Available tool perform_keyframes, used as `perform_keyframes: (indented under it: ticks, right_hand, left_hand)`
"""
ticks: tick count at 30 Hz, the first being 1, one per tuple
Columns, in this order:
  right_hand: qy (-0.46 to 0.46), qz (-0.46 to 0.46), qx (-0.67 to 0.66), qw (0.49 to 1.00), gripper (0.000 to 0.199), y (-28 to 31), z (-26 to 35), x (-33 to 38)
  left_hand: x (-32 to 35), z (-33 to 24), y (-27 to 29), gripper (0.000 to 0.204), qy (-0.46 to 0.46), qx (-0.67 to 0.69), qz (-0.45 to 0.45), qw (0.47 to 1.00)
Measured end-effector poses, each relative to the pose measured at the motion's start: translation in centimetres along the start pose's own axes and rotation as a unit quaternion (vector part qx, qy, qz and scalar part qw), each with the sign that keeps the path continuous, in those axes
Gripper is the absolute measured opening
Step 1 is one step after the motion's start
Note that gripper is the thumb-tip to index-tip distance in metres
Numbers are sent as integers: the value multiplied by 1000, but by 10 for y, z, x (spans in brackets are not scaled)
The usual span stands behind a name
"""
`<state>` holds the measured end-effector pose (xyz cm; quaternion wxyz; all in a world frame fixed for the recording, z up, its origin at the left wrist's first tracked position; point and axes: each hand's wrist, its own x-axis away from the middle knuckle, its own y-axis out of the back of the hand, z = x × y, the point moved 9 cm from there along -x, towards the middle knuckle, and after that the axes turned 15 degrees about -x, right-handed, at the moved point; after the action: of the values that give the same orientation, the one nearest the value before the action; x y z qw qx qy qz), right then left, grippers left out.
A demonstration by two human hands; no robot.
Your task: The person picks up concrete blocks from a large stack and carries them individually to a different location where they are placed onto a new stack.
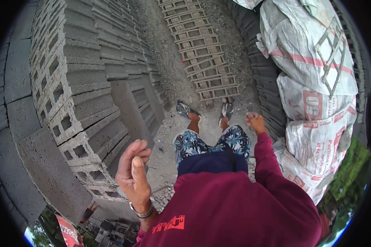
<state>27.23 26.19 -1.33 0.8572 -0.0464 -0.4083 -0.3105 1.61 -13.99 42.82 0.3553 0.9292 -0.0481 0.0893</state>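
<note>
My left hand point(134, 175) is raised beside the tall stack of grey hollow concrete blocks point(90, 94). Its fingers are loosely bent, with the thumb apart from them, and it holds nothing. A band circles that wrist. Farther forward, on the right, my right hand point(255, 122) hangs near the white woven sacks point(313, 111), apart from them. Its fingers curl in toward the palm, and nothing shows in them. Between the two hands my feet stand on gravelly ground point(165, 136).
A ladder-like strip of thin crossbars point(204, 53) runs away from my feet along the ground. Another wall of stacked blocks point(268, 90) lines the right side, beside the sacks. A lattice-shaped piece point(334, 57) lies on the sacks. Greenery point(348, 173) shows at the lower right.
</note>
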Motion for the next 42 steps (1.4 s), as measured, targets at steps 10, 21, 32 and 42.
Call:
perform_keyframes:
  ticks: [10,21,32,42]
  right_hand:
    - [-181,83,-117,973,29,-76,-116,-47]
    - [-335,6,-175,926,33,-150,-228,-73]
    - [-344,41,-171,922,31,-208,-218,-95]
    - [-349,17,-153,924,32,-213,-219,-89]
  left_hand:
    - [-43,376,-458,30,124,-73,296,944]
    - [-128,621,-701,49,312,-284,194,886]
    - [-227,595,-666,39,231,-384,118,886]
    - [-269,552,-638,27,133,-142,0,981]
